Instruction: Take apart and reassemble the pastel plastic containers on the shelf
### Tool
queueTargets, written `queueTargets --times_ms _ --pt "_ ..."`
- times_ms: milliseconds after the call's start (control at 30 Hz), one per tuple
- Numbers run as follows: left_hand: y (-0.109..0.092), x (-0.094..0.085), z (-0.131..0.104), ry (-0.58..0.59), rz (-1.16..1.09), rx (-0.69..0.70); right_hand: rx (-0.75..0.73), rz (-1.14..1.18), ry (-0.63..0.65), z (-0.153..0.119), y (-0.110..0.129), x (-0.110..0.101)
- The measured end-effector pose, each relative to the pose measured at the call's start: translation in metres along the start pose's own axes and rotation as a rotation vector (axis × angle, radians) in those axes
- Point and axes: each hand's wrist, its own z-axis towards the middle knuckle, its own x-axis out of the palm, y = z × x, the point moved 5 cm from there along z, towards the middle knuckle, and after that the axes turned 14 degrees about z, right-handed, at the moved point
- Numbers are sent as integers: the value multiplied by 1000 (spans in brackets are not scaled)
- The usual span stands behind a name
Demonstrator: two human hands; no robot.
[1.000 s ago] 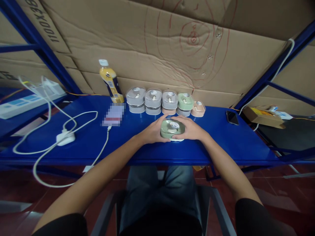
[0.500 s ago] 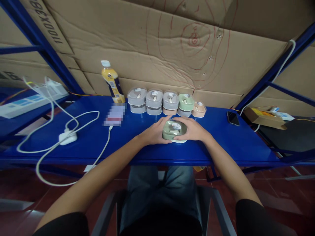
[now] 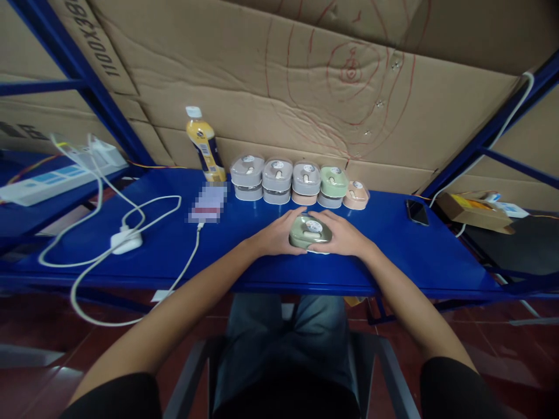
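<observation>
A small green box with a clear lid [image 3: 309, 231] is between my hands over the front middle of the blue table. It has a round white sticker and a pale latch on top. My left hand [image 3: 280, 234] wraps its left side, and my right hand [image 3: 343, 234] grips its right side, thumbs toward me. Behind it stands a row of similar boxes: grey ones [image 3: 247, 171] stacked in twos at the left, a green one [image 3: 333, 181] atop a grey one, and a single peach one [image 3: 356, 195] at the right end.
A yellow drink bottle [image 3: 205, 145] stands behind a blurred-out flat item [image 3: 208, 202] with a white cable. A charger [image 3: 126, 240] and looped cables lie at the left, near a power strip [image 3: 61, 177]. A phone [image 3: 417, 212] and an open carton [image 3: 474, 214] are at the right.
The view has shifted slightly, so the background sits a little farther right. Both hands keep their grip on the green box, which stays in about the same place.
</observation>
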Motion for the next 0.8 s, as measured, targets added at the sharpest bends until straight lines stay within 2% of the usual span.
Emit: queueTargets --times_ms 267,400,533,667,733,800 --pt "9 -2 -1 77 -55 -41 -79 -43 -73 -22 5 16" --pt "11 -2 -1 103 -83 -61 9 -144 -122 -49 6 10" --pt "11 -2 -1 131 -66 -119 202 -290 -263 -103 -4 -19" --pt "7 -2 -1 137 -19 -126 473 -472 -438 -155 -32 -62" --pt "7 -1 0 139 -2 -124 616 -525 -492 -166 -51 -82" --pt "7 0 1 143 8 -129 754 -549 -537 -163 -74 -100"
